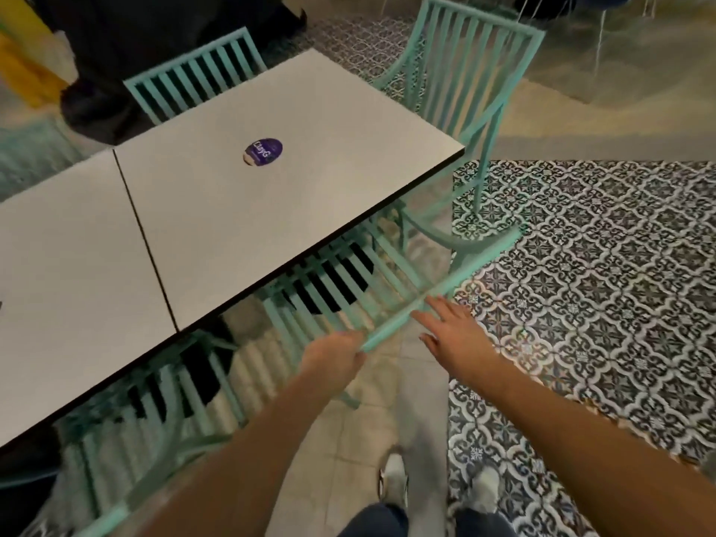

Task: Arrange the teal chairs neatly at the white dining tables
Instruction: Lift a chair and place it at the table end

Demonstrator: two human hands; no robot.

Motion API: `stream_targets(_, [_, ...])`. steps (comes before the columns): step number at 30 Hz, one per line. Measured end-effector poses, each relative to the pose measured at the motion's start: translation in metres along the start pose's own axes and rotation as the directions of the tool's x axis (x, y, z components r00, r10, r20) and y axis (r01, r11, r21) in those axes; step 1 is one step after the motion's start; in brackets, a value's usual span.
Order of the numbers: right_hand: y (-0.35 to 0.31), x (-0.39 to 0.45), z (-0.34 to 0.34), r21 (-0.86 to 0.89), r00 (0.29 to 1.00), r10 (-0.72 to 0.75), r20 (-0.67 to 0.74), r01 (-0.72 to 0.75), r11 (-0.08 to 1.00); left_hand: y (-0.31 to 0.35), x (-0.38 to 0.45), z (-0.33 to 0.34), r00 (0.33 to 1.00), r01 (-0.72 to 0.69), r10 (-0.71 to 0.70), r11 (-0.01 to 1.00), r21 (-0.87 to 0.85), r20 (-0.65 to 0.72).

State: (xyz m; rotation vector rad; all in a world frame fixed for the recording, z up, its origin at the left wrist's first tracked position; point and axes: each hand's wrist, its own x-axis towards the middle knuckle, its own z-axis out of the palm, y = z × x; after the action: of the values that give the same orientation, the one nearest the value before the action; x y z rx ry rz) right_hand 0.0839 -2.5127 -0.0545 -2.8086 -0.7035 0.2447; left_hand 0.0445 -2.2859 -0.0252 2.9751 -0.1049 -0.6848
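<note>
Teal slatted metal chairs stand around two white square tables pushed edge to edge, and I count four of them in sight. The nearest teal chair [387, 288] is tucked under the near edge of the right-hand white table [271, 195], its top rail sticking out toward the person. The left hand [333, 356] grips the near end of that rail, fingers curled round it. The right hand [451, 329] lies open beside the rail farther along, fingers straight and spread, their tips at the rail; whether they press on it I cannot tell.

A second teal chair [162, 412] sits under the near edge of the left-hand white table [69, 273], blurred, with its back facing the person. A third teal chair [193, 75] stands at the far side of the right-hand table, only its slatted back showing above the tabletop. A fourth teal chair [469, 79] stands at the table's right end, its back turned outward and its seat just beside the table corner.

One purple oval sticker [263, 152] with white lettering lies near the middle of the right-hand table. Under the chairs the floor [600, 284] is black-and-white patterned tile to the right and plain beige tile nearer the person, whose two shoes show at the bottom.
</note>
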Motion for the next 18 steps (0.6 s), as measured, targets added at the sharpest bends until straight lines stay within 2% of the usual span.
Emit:
stream_targets(4, [0.015, 0.003, 0.011, 0.012, 0.997, -0.013, -0.076, 0.014, 1.000, 0.004, 0.002, 0.003, 0.999, 0.037, -0.038, 0.999, 0.028, 0.014])
stream_targets(7, [0.028, 0.022, 0.006, 0.012, 0.997, 0.012, -0.078, -0.011, 1.000, 0.008, 0.002, 0.002, 0.999, 0.038, -0.038, 0.999, 0.016, -0.025])
stream_targets(12, [0.041, 0.045, 0.006, 0.085, 0.995, -0.023, -0.092, 0.030, 0.996, 0.006, 0.005, 0.004, 0.998, 0.068, -0.067, 0.996, 0.054, -0.015])
stream_targets(15, [0.042, 0.050, 0.004, 0.038, 0.999, -0.032, -0.035, 0.033, 0.999, 0.008, 0.005, 0.004, 0.996, 0.080, -0.082, 0.996, 0.041, 0.037])
stream_targets(18, [0.044, 0.054, -0.013, 0.051, 0.996, -0.079, 0.044, 0.076, 0.996, 0.011, 0.006, -0.002, 0.984, 0.158, -0.153, 0.986, -0.052, 0.087])
